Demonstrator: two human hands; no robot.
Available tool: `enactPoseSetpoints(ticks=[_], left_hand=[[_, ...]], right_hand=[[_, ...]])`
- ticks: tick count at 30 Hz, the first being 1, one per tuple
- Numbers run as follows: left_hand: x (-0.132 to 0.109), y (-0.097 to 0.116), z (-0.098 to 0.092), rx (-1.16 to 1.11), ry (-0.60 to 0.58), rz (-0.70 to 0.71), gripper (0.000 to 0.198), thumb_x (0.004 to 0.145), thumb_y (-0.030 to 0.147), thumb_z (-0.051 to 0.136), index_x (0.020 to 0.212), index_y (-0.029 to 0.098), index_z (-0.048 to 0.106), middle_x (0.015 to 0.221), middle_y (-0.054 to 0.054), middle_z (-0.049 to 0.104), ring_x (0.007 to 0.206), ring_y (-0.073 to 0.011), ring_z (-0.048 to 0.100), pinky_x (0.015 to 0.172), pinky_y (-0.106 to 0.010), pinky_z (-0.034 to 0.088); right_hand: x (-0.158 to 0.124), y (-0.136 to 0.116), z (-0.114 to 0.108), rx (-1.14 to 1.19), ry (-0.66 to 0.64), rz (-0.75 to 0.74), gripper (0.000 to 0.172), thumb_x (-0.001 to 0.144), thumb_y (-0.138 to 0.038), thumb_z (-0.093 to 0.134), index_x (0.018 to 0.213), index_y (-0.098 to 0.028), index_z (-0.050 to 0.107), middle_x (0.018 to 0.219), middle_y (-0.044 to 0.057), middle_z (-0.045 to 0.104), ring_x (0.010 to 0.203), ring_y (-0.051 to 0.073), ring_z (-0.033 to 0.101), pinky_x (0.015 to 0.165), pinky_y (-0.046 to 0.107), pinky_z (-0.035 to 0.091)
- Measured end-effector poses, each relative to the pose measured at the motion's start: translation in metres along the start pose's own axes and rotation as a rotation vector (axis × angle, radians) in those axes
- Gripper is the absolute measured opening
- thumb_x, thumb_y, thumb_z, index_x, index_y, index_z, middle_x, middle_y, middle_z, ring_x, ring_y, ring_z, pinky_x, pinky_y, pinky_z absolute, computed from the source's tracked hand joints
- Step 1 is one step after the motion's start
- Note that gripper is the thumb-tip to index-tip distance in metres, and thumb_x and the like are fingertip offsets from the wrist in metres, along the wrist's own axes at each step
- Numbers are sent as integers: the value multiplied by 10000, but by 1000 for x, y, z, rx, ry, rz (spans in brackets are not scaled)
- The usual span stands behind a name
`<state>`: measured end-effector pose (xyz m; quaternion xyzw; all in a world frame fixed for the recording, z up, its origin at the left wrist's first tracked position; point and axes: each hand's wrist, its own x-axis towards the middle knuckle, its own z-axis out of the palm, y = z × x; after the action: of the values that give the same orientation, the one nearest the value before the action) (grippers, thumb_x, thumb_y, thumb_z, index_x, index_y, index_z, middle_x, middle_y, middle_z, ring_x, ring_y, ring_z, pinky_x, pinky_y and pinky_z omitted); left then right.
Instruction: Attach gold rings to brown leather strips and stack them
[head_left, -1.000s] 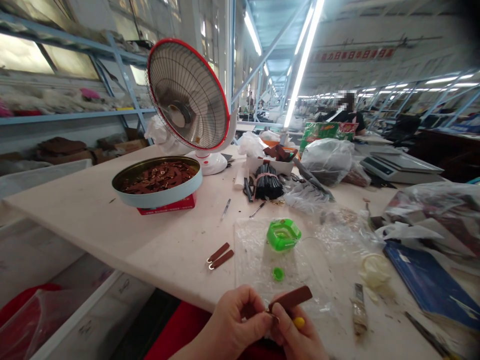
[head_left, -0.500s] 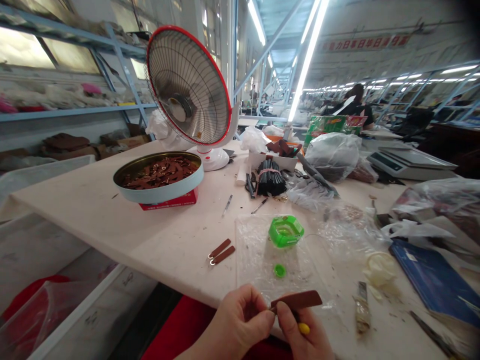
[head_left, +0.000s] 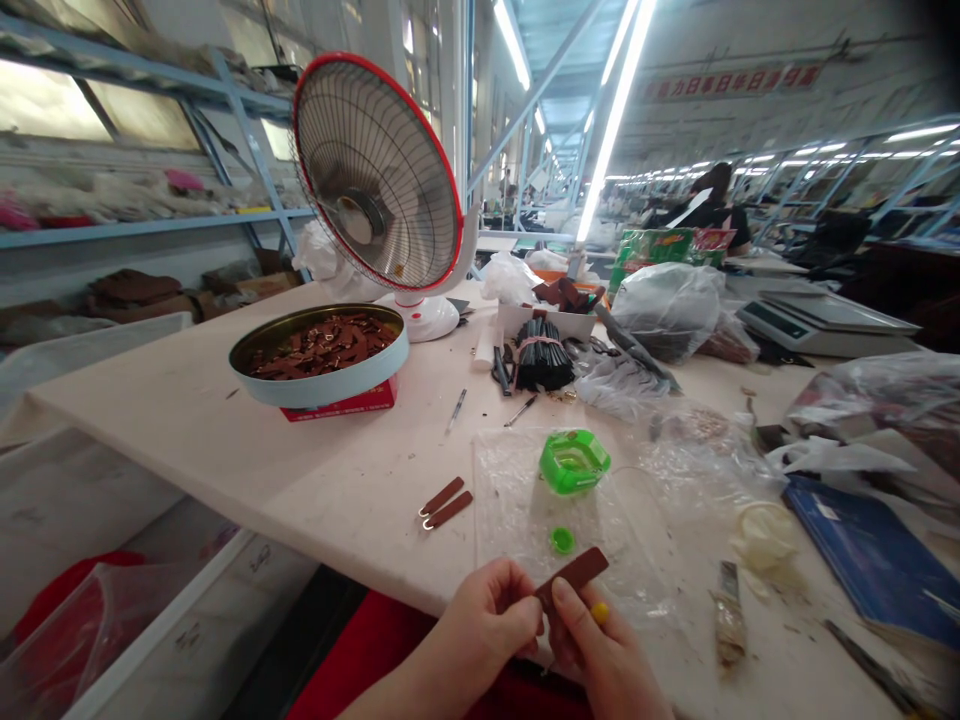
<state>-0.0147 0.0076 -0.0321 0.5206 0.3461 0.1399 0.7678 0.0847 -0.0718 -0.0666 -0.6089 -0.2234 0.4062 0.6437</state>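
My left hand (head_left: pixel 491 618) and my right hand (head_left: pixel 600 650) meet at the near table edge, both pinching one end of a brown leather strip (head_left: pixel 574 572) that slants up to the right. A small yellow thing (head_left: pixel 599 612) shows in my right hand's fingers. Just beyond lie a green cap (head_left: pixel 561 541) and a green square container (head_left: pixel 574 461) on a clear plastic sheet (head_left: pixel 517 500). Two finished brown strips (head_left: pixel 444 503) with metal ends lie to the left.
A round tin (head_left: pixel 322 385) of brown strips sits on a red box, behind it a red-rimmed fan-shaped heater (head_left: pixel 375 175). Black strip bundle (head_left: pixel 541 360), plastic bags (head_left: pixel 664 310), a scale (head_left: pixel 821 325), a blue folder (head_left: pixel 877 565) and a brush (head_left: pixel 727 610) crowd the right. A person sits far back.
The strip's free end has dropped and swung closer to my hands, and both hands have shifted slightly up the table edge.
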Motion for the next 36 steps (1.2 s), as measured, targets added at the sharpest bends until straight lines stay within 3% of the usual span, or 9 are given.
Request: enactPoseSetpoints(ticks=[3,5,9,12,18,24,28,36], left_hand=[[4,-3,-3,-6,31,-10,104,654,224,521,663,172,431,555,56,487,509,-69,405,528,-208,306],[8,-5,-5,-22,48,-15,112,650,227,530,668,170,436,573,52,497,516,-71,417,539,-210,317],[18,-8,-10,-72,68,-68,93,643,194,525,672,168,441,573,47,505,519,-70,425,539,-204,312],[27,-8,-14,-131,61,-97,124,646,203,551,677,167,436,566,49,496,519,-66,422,531,-200,301],[34,-10,-18,-116,130,-78,136,657,211,561,673,160,436,573,46,508,513,-59,425,532,-198,303],[35,-14,-12,-134,139,-115,198,632,245,631,683,154,463,587,31,544,542,-76,485,543,-203,342],[28,-12,-5,-155,74,-102,252,626,283,674,708,140,483,617,18,566,549,-80,504,551,-210,360],[7,-2,6,-150,79,-52,204,613,247,630,688,147,468,597,25,548,526,-77,472,550,-218,353]], right_hand=[[13,1,-17,-183,64,-117,409,734,-598,568,665,-198,618,624,19,581,633,196,505,567,275,402],[23,2,-32,-239,151,-207,417,780,-600,503,757,-204,633,717,33,612,732,219,524,637,292,410],[44,3,-54,-181,358,-245,422,848,-573,411,773,-198,589,641,-1,563,585,160,470,531,264,358],[58,7,-56,-166,401,-262,433,841,-585,417,745,-192,570,610,-11,550,529,140,424,501,259,334],[72,21,-52,-147,366,-263,419,813,-586,474,701,-193,568,573,-26,539,511,137,412,492,261,327],[47,4,-52,2,376,-283,392,848,-551,442,717,-208,579,598,-23,538,512,132,414,489,260,324],[23,-20,-40,348,235,-235,367,845,-516,477,656,-217,573,614,-24,522,469,109,385,447,247,284],[11,-23,-25,383,96,-155,407,873,-506,440,636,-202,571,586,-27,497,475,99,355,459,226,294]])
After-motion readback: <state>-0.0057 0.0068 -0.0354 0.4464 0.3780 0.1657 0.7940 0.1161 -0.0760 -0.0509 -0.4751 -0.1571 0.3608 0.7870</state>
